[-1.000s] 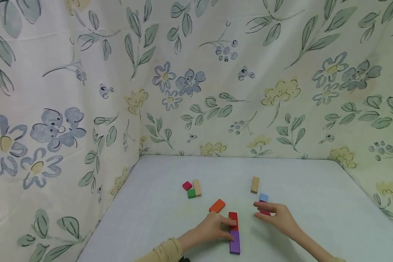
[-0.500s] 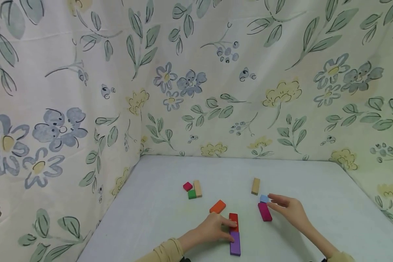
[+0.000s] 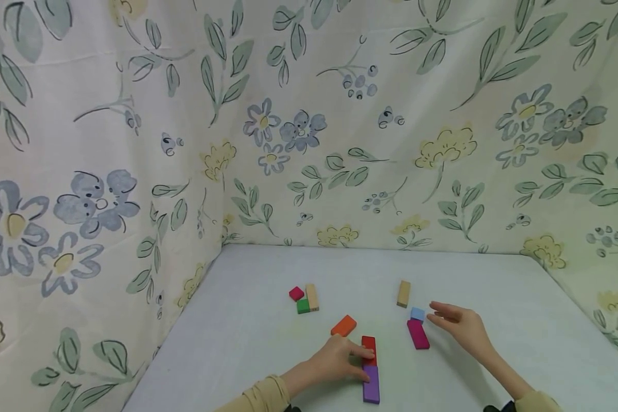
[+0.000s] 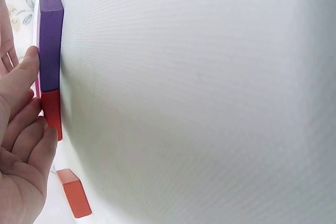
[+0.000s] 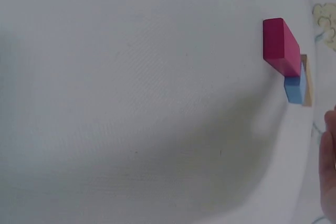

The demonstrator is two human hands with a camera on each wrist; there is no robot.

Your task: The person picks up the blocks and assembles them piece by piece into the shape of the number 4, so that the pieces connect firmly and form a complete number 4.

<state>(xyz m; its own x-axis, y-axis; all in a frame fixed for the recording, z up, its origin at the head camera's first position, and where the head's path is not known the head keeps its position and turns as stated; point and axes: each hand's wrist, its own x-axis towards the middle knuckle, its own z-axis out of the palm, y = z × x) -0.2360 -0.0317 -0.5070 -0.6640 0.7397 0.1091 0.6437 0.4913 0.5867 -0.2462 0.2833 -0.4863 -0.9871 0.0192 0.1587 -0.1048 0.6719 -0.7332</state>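
A red block [image 3: 369,347] and a purple block [image 3: 371,384] lie end to end in a line on the table. My left hand [image 3: 335,360] rests against their left side, fingertips on the red one and thumb at the purple one's edge. In the left wrist view the thumb touches the purple block [image 4: 50,45], while relaxed fingers lie along the red block [image 4: 52,111]. My right hand [image 3: 463,326], holding nothing, hovers just right of a light blue block [image 3: 418,314]. That block meets the far end of a magenta block [image 3: 418,334].
An orange block [image 3: 344,325] lies just beyond my left hand. Farther back left are a crimson block [image 3: 296,293], a green block [image 3: 303,306] and a natural wood block [image 3: 312,297]. Another wood block [image 3: 404,293] lies behind the blue one. Floral cloth [image 3: 309,143] surrounds the white table [image 3: 247,343].
My right hand has moved from over the magenta and light blue blocks to their right, uncovering both. My left hand has stayed at the red and purple blocks.
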